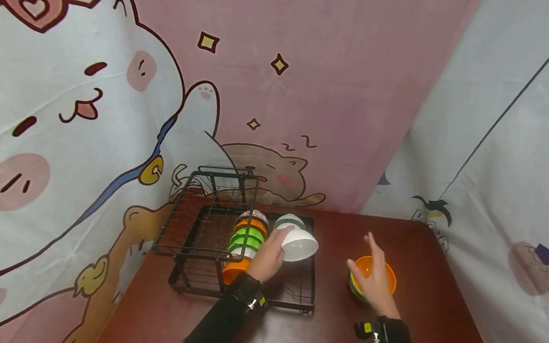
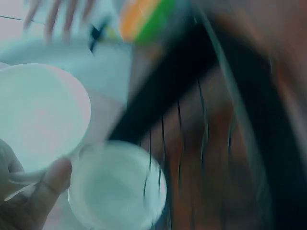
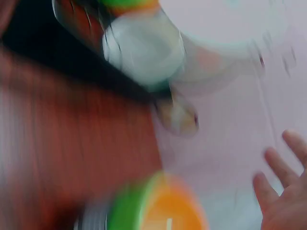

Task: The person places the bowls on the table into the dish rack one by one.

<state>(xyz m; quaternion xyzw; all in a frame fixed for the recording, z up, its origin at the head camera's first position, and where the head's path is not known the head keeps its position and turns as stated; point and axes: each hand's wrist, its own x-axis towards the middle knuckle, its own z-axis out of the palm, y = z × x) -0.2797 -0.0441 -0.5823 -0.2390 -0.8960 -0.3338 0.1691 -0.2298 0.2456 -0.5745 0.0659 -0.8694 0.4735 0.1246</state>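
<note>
My left hand (image 1: pixel 271 253) grips a white bowl (image 1: pixel 300 244) tilted on its side over the black wire dish rack (image 1: pixel 211 252). In the blurred left wrist view my thumb lies on that white bowl (image 2: pixel 38 115), with a second white bowl (image 2: pixel 117 189) just below it. A row of orange, green and white bowls (image 1: pixel 246 238) stands on edge in the rack, and another white bowl (image 1: pixel 288 221) sits behind the held one. My right hand (image 1: pixel 376 277) hovers open, fingers spread, over a stack with an orange bowl (image 1: pixel 373 277) on top; the orange bowl (image 3: pixel 163 206) shows blurred beside the fingers (image 3: pixel 278 182).
The rack stands on a dark red-brown table (image 1: pixel 437 310) against cartoon-cat cloth walls (image 1: pixel 93 100). The table's right and front parts hold nothing else in view. Both wrist views are heavily motion-blurred.
</note>
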